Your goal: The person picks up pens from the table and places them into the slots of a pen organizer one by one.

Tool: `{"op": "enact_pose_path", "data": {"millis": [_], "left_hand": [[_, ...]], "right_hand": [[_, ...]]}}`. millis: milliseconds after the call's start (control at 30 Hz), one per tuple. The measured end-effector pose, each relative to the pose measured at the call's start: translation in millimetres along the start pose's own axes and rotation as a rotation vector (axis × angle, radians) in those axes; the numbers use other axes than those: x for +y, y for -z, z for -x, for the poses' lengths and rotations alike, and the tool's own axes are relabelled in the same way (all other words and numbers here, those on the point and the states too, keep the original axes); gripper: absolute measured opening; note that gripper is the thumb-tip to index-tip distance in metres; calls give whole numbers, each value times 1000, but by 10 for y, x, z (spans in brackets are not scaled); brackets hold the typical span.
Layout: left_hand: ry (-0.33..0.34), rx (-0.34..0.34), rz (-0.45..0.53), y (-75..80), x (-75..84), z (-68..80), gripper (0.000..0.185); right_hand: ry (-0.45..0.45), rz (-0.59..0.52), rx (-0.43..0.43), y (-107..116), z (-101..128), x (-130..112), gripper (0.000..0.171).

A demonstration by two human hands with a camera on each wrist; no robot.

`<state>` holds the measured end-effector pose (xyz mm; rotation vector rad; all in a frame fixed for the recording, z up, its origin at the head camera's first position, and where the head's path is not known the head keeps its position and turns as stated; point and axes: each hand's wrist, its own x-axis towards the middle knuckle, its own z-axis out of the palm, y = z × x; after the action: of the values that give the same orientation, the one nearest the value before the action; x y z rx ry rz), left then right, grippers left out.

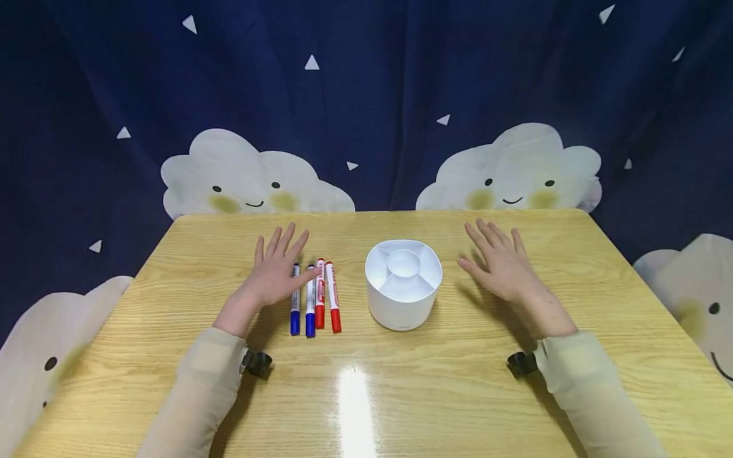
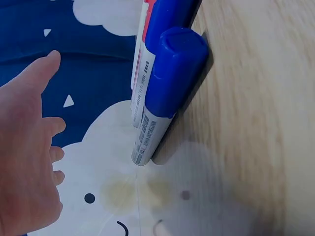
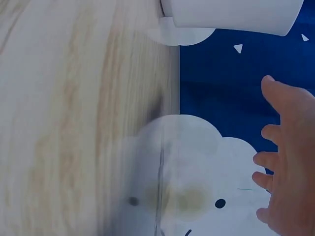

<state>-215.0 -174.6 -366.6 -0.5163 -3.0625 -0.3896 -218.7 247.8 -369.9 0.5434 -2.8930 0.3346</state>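
Note:
Several markers lie side by side on the wooden table [image 1: 401, 394]: two blue markers [image 1: 294, 299] [image 1: 310, 302] and two red markers [image 1: 320, 294] [image 1: 333, 297]. My left hand [image 1: 273, 270] hovers flat beside them with straight, spread fingers, its thumb reaching over the blue ones. A white round holder [image 1: 403, 283] with inner compartments stands at the table's middle. To its right, my right hand [image 1: 502, 264] is spread flat above the wood, holding nothing. In the left wrist view a blue marker [image 2: 165, 93] fills the middle and my left hand [image 2: 24, 147] shows open. The right wrist view shows my right hand [image 3: 290, 162] and the holder [image 3: 231, 12].
A dark blue curtain [image 1: 366, 95] with white smiling clouds hangs behind the table and around its sides. The table's far edge runs just beyond both hands. A bright light glare [image 1: 355, 401] lies on the near wood.

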Motion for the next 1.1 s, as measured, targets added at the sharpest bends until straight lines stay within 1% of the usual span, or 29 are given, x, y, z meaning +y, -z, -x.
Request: {"op": "enact_pose_path", "data": {"millis": [133, 233, 300, 367, 467, 633, 700, 800, 967, 1100], "left_hand": [[3, 4, 7, 7, -13, 0, 80], [7, 14, 10, 5, -20, 9, 77], [14, 19, 17, 1, -21, 17, 74], [36, 19, 30, -9, -17, 21, 70], [103, 16, 77, -35, -12, 15, 64], [219, 4, 171, -103, -6, -23, 58], [249, -10, 192, -137, -7, -47, 58], [292, -31, 211, -172, -8, -77, 58], [310, -37, 204, -188, 7, -107, 51], [309, -33, 201, -189, 25, -125, 45]], "right_hand": [[40, -42, 14, 16, -13, -27, 72], [87, -117, 20, 33, -19, -67, 68], [124, -190, 20, 43, -19, -98, 62], [153, -272, 5, 53, -13, -139, 56], [185, -393, -31, 59, -6, -209, 51], [258, -572, -79, 39, -24, -333, 57], [281, -635, -93, 25, -33, -371, 61], [292, -703, -115, -6, -45, -409, 67], [278, -787, -140, -52, -50, -458, 77], [242, -839, -149, -83, -51, -477, 79]]}}
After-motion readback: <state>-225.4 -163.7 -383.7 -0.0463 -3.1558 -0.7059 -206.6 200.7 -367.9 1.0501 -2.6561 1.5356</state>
